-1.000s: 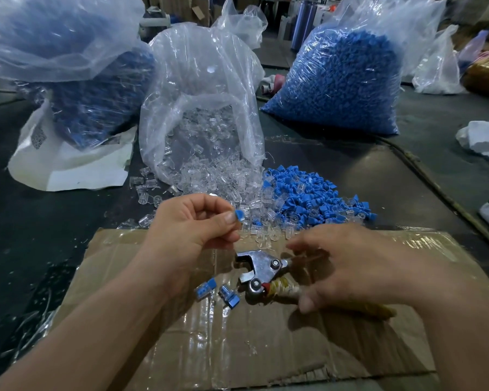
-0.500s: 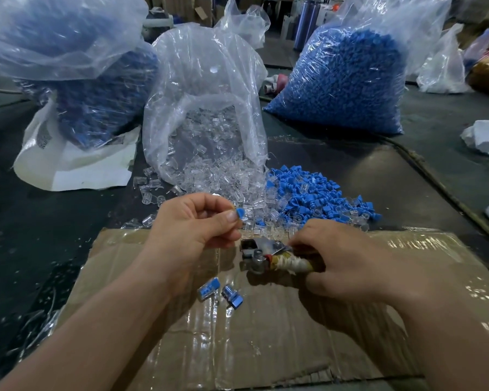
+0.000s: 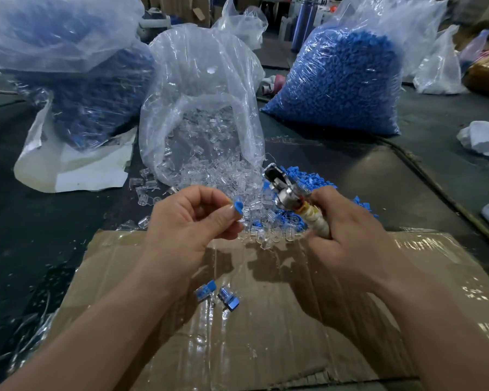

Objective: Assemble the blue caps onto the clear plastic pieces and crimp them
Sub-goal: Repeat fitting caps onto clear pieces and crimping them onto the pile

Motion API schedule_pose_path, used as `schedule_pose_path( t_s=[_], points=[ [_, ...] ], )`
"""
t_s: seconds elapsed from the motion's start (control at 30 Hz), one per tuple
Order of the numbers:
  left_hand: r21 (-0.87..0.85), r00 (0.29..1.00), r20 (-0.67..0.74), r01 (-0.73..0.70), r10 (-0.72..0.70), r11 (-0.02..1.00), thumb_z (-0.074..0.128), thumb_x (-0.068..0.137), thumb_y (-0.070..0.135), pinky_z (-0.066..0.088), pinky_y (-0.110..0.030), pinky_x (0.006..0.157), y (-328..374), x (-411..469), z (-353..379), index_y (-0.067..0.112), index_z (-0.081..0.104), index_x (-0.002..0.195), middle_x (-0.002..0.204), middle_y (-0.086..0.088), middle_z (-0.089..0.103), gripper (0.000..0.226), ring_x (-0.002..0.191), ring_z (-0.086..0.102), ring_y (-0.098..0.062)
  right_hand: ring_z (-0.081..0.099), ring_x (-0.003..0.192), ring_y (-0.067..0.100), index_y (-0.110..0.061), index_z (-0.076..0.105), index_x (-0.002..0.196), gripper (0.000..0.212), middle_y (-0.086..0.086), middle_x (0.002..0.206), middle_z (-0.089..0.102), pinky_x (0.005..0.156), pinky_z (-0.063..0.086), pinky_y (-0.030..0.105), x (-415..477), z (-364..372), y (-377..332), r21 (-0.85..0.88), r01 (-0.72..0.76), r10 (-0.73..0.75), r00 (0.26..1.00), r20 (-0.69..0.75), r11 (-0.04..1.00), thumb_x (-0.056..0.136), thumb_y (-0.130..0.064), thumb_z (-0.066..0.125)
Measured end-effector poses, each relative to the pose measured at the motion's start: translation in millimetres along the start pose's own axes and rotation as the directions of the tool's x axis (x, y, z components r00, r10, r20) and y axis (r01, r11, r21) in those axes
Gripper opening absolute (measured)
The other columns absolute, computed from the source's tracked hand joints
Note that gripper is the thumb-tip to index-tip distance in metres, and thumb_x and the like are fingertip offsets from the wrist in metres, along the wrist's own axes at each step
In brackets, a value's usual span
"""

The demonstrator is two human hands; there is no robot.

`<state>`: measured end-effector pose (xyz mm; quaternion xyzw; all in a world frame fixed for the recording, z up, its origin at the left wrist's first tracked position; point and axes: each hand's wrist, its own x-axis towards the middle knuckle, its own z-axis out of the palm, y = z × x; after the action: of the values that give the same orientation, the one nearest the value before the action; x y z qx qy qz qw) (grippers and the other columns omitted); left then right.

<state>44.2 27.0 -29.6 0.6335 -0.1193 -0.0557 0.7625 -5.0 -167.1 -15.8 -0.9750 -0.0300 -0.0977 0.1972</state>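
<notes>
- The left hand was seen curled, with a blue cap pinched between the thumb and forefinger and held up above the near edge of the parts pile.
- Whether a clear piece was already seated under that cap could not be made out; the fingers covered it.
- The right hand was wrapped firmly round the taped handle of the crimping tool, which was held in the air just right of the cap.
- The tool's metal head was pointed up and away, tilted toward the left; head and cap were near each other but apart.
- Two capped pieces were found lying side by side on the cardboard sheet, below the left wrist.
- The cardboard was laid flat on the dark tabletop, its surface glossy with tape.
- Clear pieces were spilled from the mouth of an open bag down to the far edge of the cardboard.
- Loose blue caps were heaped just beside the clear ones, on their right, partly hidden behind the tool and the right hand.
- A sealed bag packed with blue caps was stood at the back right, well apart from the hands.
- A third bag, holding blue and clear parts, was propped at the back left on a white sack.
</notes>
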Motion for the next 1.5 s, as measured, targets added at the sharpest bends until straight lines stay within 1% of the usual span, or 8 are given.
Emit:
schedule_pose_path(
  t_s=[0.23,0.33,0.4,0.57,0.9,1.2,1.37,1.5],
  points=[
    [0.112,0.997,0.008,-0.081,0.080,0.990,0.063,0.062,0.016,0.051,-0.015,0.055,-1,-2,2,0.013,0.061,0.071,0.063,-0.004,0.068,0.010,0.056,0.065,-0.013,0.034,0.079,0.001,-0.031,0.036,0.089,0.023,-0.017,0.080,0.035,0.067,0.026,0.007,0,12,-1,-0.006,0.105,-0.104,0.992,0.070,0.994,0.078,-0.026,0.055],
    [0.134,0.995,-0.009,-0.095,0.097,0.986,0.063,0.062,0.017,0.052,-0.016,0.056,-1,-2,1,0.014,0.062,0.071,0.068,-0.008,0.068,0.010,0.058,0.066,-0.016,0.033,0.087,-0.007,-0.031,0.037,0.091,0.018,-0.019,0.083,0.035,0.068,0.027,0.007,-1,14,-4,-0.009,0.119,-0.118,0.990,0.081,0.993,0.079,-0.034,0.050],
    [0.144,0.995,-0.008,-0.097,0.099,0.985,0.063,0.063,0.018,0.052,-0.016,0.056,-1,-2,0,0.015,0.062,0.071,0.069,-0.009,0.068,0.009,0.059,0.066,-0.016,0.033,0.086,-0.001,-0.032,0.035,0.091,0.018,-0.018,0.084,0.036,0.066,0.027,0.009,-1,13,-5,-0.015,0.126,-0.124,0.987,0.098,0.992,0.078,-0.037,0.046],
    [0.133,0.995,-0.013,-0.094,0.096,0.987,0.063,0.061,0.017,0.049,-0.012,0.053,1,-2,3,0.013,0.061,0.071,0.062,0.000,0.068,0.011,0.054,0.065,-0.009,0.031,0.090,-0.009,-0.035,0.029,0.091,0.023,-0.021,0.085,0.033,0.065,0.026,0.009,1,14,-7,-0.052,0.138,-0.129,0.980,0.153,0.989,0.070,-0.046,0.034],
    [0.136,0.996,0.007,-0.092,0.092,0.986,0.062,0.061,0.016,0.049,-0.012,0.053,1,-4,3,0.012,0.060,0.071,0.061,0.001,0.067,0.011,0.053,0.064,-0.008,0.036,0.064,-0.006,-0.035,0.028,0.068,0.010,-0.016,0.068,0.036,0.054,0.020,0.015,1,11,-13,-0.029,0.128,-0.121,0.978,0.167,0.991,0.066,-0.037,0.037],
    [0.191,0.993,-0.002,-0.113,0.115,0.975,0.062,0.065,0.016,0.050,-0.013,0.054,0,-6,3,0.015,0.060,0.071,0.063,0.002,0.067,0.007,0.054,0.063,-0.008,0.038,0.060,0.001,-0.031,0.030,0.066,0.011,-0.014,0.064,0.040,0.053,0.027,0.020,2,12,-13,-0.005,0.106,-0.104,0.984,0.144,0.994,0.066,-0.036,0.040],
    [0.242,0.991,-0.010,-0.131,0.137,0.962,0.063,0.074,0.000,0.049,-0.012,0.053,0,-7,3,0.014,0.060,0.071,0.062,0.000,0.066,0.014,0.053,0.063,-0.006,0.039,0.059,0.002,-0.031,0.031,0.065,0.013,-0.014,0.063,0.041,0.053,0.028,0.020,2,14,-14,-0.002,0.098,-0.097,0.986,0.134,0.995,0.066,-0.040,0.039],
    [0.240,0.987,-0.017,-0.151,0.159,0.959,0.062,0.075,-0.001,0.048,-0.011,0.053,2,-8,4,0.013,0.059,0.071,0.061,0.001,0.066,0.014,0.051,0.062,-0.005,0.039,0.056,0.001,-0.033,0.031,0.063,0.012,-0.015,0.059,0.040,0.050,0.024,0.019,-1,16,-16,0.009,0.094,-0.095,0.990,0.102,0.996,0.065,-0.038,0.042]
  ],
)
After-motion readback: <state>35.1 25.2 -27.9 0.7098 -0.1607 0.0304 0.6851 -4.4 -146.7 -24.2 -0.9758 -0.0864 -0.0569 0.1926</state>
